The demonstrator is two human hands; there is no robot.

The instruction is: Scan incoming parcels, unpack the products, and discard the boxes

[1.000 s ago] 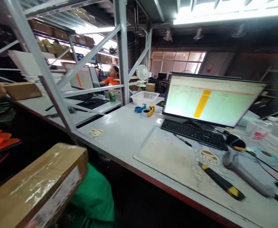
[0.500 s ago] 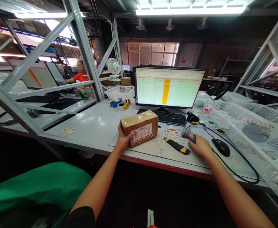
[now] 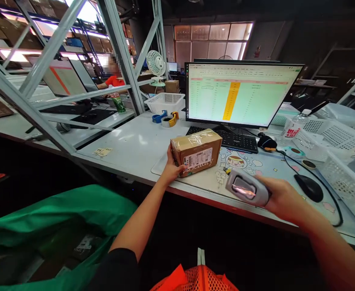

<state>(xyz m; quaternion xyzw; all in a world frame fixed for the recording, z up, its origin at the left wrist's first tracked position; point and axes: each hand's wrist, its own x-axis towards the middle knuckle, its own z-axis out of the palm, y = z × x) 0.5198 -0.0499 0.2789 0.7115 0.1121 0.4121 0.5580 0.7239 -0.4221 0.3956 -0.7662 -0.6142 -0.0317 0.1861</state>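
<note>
A taped brown cardboard parcel point(image 3: 197, 150) with a white barcode label stands on the desk mat point(image 3: 214, 180), in front of the keyboard point(image 3: 226, 139). My left hand point(image 3: 172, 167) grips its left end, fingers curled round the lower edge. My right hand point(image 3: 282, 198) is closed round a grey handheld barcode scanner point(image 3: 246, 188), lifted off the desk and held to the right of the parcel, its window glowing. A lit monitor point(image 3: 241, 93) with a spreadsheet stands behind.
A black mouse point(image 3: 308, 188) and its cable lie at the right beside white mesh baskets point(image 3: 332, 139). Tape rolls point(image 3: 165, 119), a small fan point(image 3: 155, 64) and another basket sit at the back left. Grey shelving struts point(image 3: 121, 48) rise at the left; a green bag point(image 3: 74, 212) lies below. A person in orange sits far off.
My right hand has picked the scanner up from the mat and raised it toward me. The left hand keeps hold of the parcel, which stays on the mat.
</note>
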